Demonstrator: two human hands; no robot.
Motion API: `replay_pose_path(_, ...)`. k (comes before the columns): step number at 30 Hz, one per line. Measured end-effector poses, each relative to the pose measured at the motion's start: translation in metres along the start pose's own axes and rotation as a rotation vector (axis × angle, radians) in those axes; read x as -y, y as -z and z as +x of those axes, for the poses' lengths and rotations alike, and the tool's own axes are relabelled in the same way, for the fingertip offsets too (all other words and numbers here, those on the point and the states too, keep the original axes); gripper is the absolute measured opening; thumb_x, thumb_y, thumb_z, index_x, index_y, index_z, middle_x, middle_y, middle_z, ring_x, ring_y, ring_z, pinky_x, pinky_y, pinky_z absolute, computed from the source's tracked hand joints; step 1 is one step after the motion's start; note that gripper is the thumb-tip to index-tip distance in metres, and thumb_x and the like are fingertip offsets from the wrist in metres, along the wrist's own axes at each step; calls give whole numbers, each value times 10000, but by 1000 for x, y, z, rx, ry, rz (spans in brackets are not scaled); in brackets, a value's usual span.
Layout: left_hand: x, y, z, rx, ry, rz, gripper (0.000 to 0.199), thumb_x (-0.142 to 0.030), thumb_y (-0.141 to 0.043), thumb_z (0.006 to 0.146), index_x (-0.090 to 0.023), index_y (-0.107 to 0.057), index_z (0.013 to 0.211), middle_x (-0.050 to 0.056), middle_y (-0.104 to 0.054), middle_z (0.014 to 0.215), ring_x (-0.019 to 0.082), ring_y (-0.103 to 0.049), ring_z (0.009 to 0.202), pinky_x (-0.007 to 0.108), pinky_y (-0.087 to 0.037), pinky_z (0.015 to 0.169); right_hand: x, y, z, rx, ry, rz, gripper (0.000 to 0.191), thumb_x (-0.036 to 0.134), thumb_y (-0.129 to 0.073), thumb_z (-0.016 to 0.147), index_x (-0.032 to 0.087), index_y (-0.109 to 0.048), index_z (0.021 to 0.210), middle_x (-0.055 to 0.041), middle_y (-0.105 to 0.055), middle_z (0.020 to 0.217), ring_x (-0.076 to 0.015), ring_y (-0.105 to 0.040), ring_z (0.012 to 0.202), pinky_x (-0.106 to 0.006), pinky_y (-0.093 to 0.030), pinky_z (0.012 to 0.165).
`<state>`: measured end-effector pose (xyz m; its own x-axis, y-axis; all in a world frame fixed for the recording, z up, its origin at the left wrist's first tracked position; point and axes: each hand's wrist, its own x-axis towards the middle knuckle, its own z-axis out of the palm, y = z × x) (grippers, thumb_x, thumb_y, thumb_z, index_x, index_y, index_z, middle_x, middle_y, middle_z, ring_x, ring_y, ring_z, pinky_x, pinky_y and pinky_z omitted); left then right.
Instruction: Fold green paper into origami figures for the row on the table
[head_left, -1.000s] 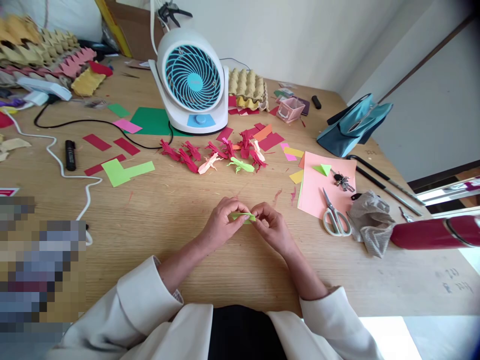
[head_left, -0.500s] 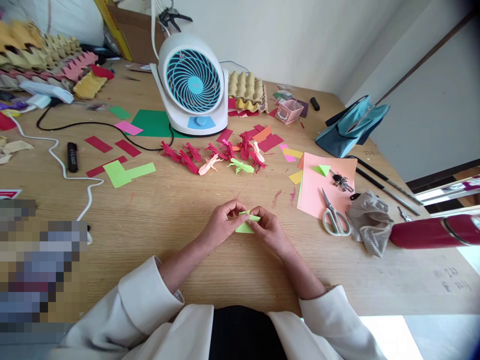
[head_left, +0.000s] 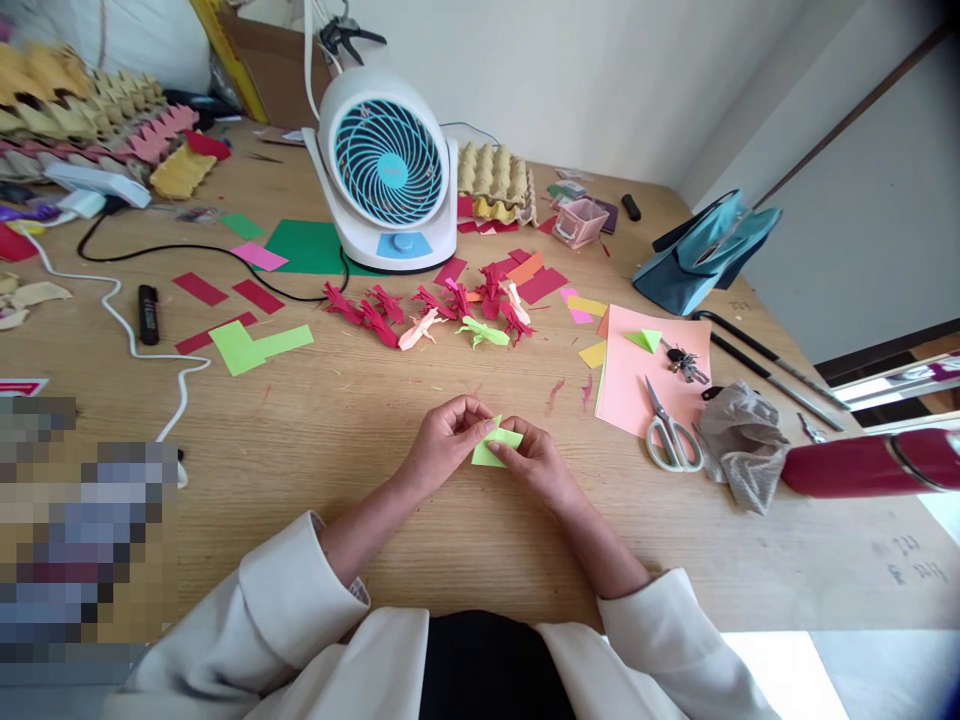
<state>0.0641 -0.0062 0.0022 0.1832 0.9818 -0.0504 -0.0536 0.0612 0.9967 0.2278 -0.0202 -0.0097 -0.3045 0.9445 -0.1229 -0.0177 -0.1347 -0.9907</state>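
Between my two hands is a small light green paper [head_left: 491, 455], partly folded, with a pointed flap standing up near its top. My left hand [head_left: 448, 445] pinches its upper left part. On the right side, my right hand [head_left: 536, 463] grips the same paper between thumb and fingers. Fingertips of both hands are close together and cover some of the folds. Beyond the hands lies a row of folded paper figures, several red [head_left: 379, 322], one light green [head_left: 485, 332] and some pale peach [head_left: 420, 329].
A white fan [head_left: 392, 175] stands behind the figures. To the right are scissors [head_left: 673, 440], pink sheets [head_left: 622, 385], a crumpled grey cloth [head_left: 742, 445] and a red bottle [head_left: 862, 466]. Green paper pieces [head_left: 236, 348] and a black marker [head_left: 148, 315] lie left.
The green paper has opened out a little between my fingers, and its pointed flap now shows upright. My hands have barely shifted.
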Motion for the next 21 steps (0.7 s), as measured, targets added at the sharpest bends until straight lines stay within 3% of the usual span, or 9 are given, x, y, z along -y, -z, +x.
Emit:
replay_pose_path(11,-7,1,-4,-32,-132,162,173,-339,-613,871,-168,-636,888,11,-650,792,129,-603,709,224,-463,648,-7,-4,0,-17,59,23,429,614,-667,793,223,-492,763,33,-499,649,-138,-488,621,-262,-413,609)
replay_pose_path(16,-11,-1,-8,-79,-238,311,105,-241,-621,857,-185,-658,939,24,-692,890,146,-642,821,247,-492,786,-11,-5,0,-46,136,-66,334,514,-647,852,215,-525,767,35,-504,674,-124,-453,620,-250,-378,607)
replay_pose_path(21,-11,-1,-8,-59,-219,308,80,-227,-603,863,-184,-647,914,20,-688,869,142,-640,800,243,-491,767,-17,-7,-2,-43,170,-147,270,453,-631,876,209,-553,792,31,-515,681,-125,-438,622,-248,-354,592)
